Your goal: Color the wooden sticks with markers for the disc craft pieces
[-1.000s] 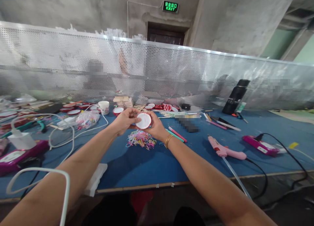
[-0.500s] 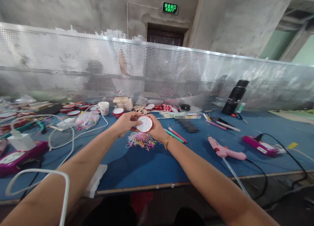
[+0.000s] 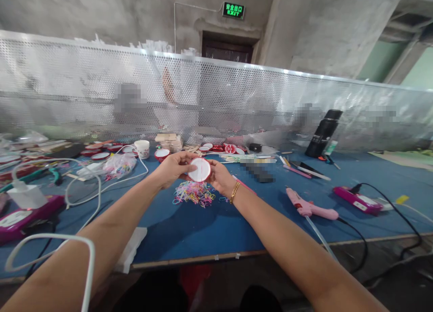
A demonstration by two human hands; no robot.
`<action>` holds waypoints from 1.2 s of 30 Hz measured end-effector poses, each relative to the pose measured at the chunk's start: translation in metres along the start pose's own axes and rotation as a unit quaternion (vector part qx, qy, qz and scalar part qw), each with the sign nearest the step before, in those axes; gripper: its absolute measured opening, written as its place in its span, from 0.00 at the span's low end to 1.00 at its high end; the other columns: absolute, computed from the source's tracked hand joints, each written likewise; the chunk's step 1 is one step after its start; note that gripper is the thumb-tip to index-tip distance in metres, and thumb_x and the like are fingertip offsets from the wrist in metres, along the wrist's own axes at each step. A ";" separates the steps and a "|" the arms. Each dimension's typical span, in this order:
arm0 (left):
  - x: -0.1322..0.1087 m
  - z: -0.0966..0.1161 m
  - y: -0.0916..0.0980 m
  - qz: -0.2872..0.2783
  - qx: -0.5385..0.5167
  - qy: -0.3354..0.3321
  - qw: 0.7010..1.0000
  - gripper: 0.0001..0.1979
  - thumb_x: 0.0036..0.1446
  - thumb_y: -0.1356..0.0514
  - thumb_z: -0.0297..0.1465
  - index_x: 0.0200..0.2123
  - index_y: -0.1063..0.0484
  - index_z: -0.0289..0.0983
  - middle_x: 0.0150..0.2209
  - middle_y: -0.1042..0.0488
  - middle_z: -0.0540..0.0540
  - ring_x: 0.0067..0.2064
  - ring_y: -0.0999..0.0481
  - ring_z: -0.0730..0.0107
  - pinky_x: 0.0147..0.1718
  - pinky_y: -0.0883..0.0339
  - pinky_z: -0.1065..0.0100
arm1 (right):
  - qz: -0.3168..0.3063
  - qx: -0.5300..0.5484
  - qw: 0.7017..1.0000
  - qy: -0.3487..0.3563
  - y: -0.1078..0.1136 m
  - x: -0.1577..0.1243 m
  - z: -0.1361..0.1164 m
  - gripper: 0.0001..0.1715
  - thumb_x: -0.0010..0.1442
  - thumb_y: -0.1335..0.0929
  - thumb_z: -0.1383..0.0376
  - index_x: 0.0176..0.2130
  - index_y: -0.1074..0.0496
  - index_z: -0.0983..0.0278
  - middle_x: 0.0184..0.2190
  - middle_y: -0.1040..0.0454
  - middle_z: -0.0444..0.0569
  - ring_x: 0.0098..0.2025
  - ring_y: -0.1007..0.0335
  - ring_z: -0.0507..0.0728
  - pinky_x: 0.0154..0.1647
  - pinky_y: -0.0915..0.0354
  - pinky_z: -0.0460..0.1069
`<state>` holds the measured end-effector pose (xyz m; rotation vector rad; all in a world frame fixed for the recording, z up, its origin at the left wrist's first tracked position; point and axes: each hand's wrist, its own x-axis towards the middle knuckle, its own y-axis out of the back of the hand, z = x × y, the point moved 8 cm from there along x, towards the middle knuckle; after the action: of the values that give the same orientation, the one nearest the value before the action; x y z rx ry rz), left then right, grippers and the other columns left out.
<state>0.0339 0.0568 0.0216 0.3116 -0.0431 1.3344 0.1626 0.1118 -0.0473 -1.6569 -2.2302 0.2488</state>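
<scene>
Both hands hold a round white piece with a red rim [image 3: 200,170] above the blue table, its white face turned towards me. A thin reddish line runs down that face. My left hand [image 3: 176,169] pinches the left side, thumb on the face and fingers behind. At the right edge, my right hand [image 3: 220,176] grips it with bent fingers, partly hidden; a gold bracelet circles that wrist. Just below lies a loose heap of coloured rubber bands [image 3: 194,193]. A red bowl-like piece with a white inside [image 3: 162,155] stands left of my left hand.
A pink glue gun [image 3: 309,206] lies to the right, near a purple power strip [image 3: 357,200]. A black bottle [image 3: 323,133] stands behind them. White cable [image 3: 93,258] loops on the left, near a paper cup [image 3: 142,149]. A perforated metal screen [image 3: 230,100] borders the back.
The round piece faces me slightly more squarely. My right hand has shifted a little right and now covers most of the marker pens behind it. Both hands keep their hold.
</scene>
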 end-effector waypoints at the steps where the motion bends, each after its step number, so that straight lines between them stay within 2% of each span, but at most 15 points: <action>1: 0.001 0.000 0.001 0.003 0.005 -0.002 1.000 0.20 0.44 0.32 0.30 0.43 0.27 0.38 0.33 0.25 0.47 0.33 0.26 0.70 0.28 0.28 0.68 | 0.010 0.004 1.000 -0.007 0.003 0.001 0.000 0.21 0.46 0.25 0.54 0.36 0.33 0.61 0.29 0.25 0.42 0.29 0.29 0.52 0.30 0.30 0.49; 4: 0.004 -0.003 0.010 0.039 0.030 -0.002 0.999 0.18 0.42 0.32 0.28 0.41 0.26 0.37 0.30 0.26 0.49 0.30 0.27 0.71 0.27 0.29 0.69 | 0.021 -0.005 1.000 -0.009 0.008 0.000 -0.004 0.21 0.47 0.27 0.50 0.34 0.32 0.62 0.27 0.26 0.43 0.26 0.31 0.51 0.28 0.32 0.48; 8: 0.009 -0.012 0.018 0.071 0.047 0.006 0.996 0.17 0.40 0.32 0.26 0.38 0.25 0.36 0.26 0.28 0.50 0.28 0.28 0.72 0.25 0.30 0.69 | 0.020 -0.052 0.998 0.027 0.005 -0.004 -0.014 0.24 0.49 0.30 0.45 0.34 0.30 0.62 0.26 0.27 0.43 0.25 0.34 0.50 0.26 0.36 0.47; 12: 0.010 -0.016 0.017 0.070 0.048 0.010 0.996 0.17 0.41 0.33 0.26 0.38 0.25 0.36 0.28 0.26 0.50 0.28 0.27 0.72 0.26 0.29 0.69 | 0.001 -0.100 0.994 0.054 -0.002 -0.008 -0.017 0.22 0.45 0.27 0.48 0.32 0.29 0.62 0.24 0.28 0.41 0.24 0.35 0.50 0.24 0.39 0.45; 16: 0.007 -0.016 0.012 0.041 0.024 0.033 0.998 0.17 0.43 0.33 0.28 0.40 0.24 0.35 0.33 0.24 0.47 0.32 0.26 0.70 0.28 0.29 0.68 | -0.014 -0.123 0.990 0.074 -0.006 -0.009 -0.019 0.22 0.42 0.25 0.52 0.33 0.29 0.62 0.23 0.29 0.40 0.23 0.36 0.50 0.24 0.39 0.45; 20: 0.007 -0.018 0.015 0.037 0.012 0.051 0.998 0.19 0.42 0.32 0.27 0.41 0.24 0.35 0.34 0.24 0.46 0.33 0.25 0.69 0.29 0.28 0.66 | -0.003 -0.131 0.989 0.074 0.001 -0.006 -0.020 0.20 0.46 0.28 0.50 0.32 0.29 0.62 0.22 0.29 0.41 0.24 0.34 0.51 0.26 0.36 0.47; 22: 0.009 -0.019 0.019 0.054 0.016 0.051 0.997 0.19 0.42 0.33 0.26 0.41 0.25 0.35 0.33 0.23 0.46 0.32 0.25 0.69 0.29 0.28 0.66 | 0.006 -0.186 0.977 0.102 0.006 -0.004 -0.025 0.17 0.50 0.30 0.51 0.32 0.29 0.62 0.23 0.29 0.41 0.24 0.33 0.51 0.26 0.37 0.47; 24: 0.009 -0.020 0.023 0.069 0.017 0.048 0.996 0.18 0.42 0.33 0.25 0.41 0.25 0.36 0.33 0.23 0.47 0.32 0.25 0.70 0.29 0.28 0.67 | 0.008 -0.296 0.943 0.154 0.007 -0.005 -0.032 0.14 0.54 0.32 0.54 0.30 0.29 0.62 0.23 0.28 0.42 0.24 0.33 0.51 0.28 0.37 0.47; 26: 0.010 -0.020 0.024 0.074 0.018 0.045 0.996 0.18 0.43 0.34 0.24 0.41 0.25 0.36 0.33 0.23 0.47 0.32 0.25 0.70 0.29 0.28 0.66 | -0.003 -0.417 0.888 0.194 0.004 -0.007 -0.035 0.10 0.56 0.33 0.58 0.29 0.28 0.62 0.23 0.27 0.43 0.25 0.34 0.51 0.30 0.38 0.47; 28: 0.010 -0.020 0.024 0.074 0.020 0.042 0.996 0.18 0.43 0.34 0.24 0.41 0.26 0.36 0.32 0.23 0.47 0.31 0.25 0.70 0.29 0.28 0.66 | -0.015 -0.507 0.836 0.208 0.000 -0.009 -0.035 0.07 0.57 0.33 0.62 0.31 0.26 0.62 0.25 0.26 0.44 0.27 0.33 0.52 0.33 0.38 0.48; 30: 0.010 -0.020 0.023 0.073 0.024 0.038 0.996 0.18 0.43 0.34 0.23 0.41 0.26 0.35 0.32 0.24 0.47 0.31 0.25 0.70 0.29 0.28 0.66 | -0.023 -0.566 0.797 0.210 -0.002 -0.009 -0.033 0.05 0.57 0.32 0.65 0.33 0.25 0.62 0.28 0.25 0.45 0.31 0.32 0.53 0.36 0.37 0.49; 33: 0.011 -0.020 0.023 0.070 0.032 0.032 0.997 0.17 0.42 0.34 0.23 0.40 0.25 0.35 0.31 0.25 0.48 0.30 0.26 0.71 0.28 0.28 0.66 | -0.031 -0.633 0.747 0.201 -0.002 -0.008 -0.029 0.08 0.57 0.32 0.67 0.37 0.23 0.61 0.33 0.25 0.48 0.36 0.31 0.55 0.41 0.37 0.50; 36: 0.012 -0.020 0.023 0.064 0.039 0.026 0.997 0.17 0.42 0.34 0.23 0.40 0.25 0.35 0.31 0.26 0.48 0.30 0.26 0.71 0.27 0.28 0.67 | -0.037 -0.672 0.716 0.186 0.002 -0.004 -0.021 0.11 0.58 0.32 0.66 0.41 0.22 0.59 0.37 0.25 0.50 0.40 0.30 0.56 0.45 0.36 0.50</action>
<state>0.0122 0.0780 0.0091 0.3454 0.0340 1.4738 0.1730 0.1076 -0.0296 -1.7808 -2.0813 -1.9768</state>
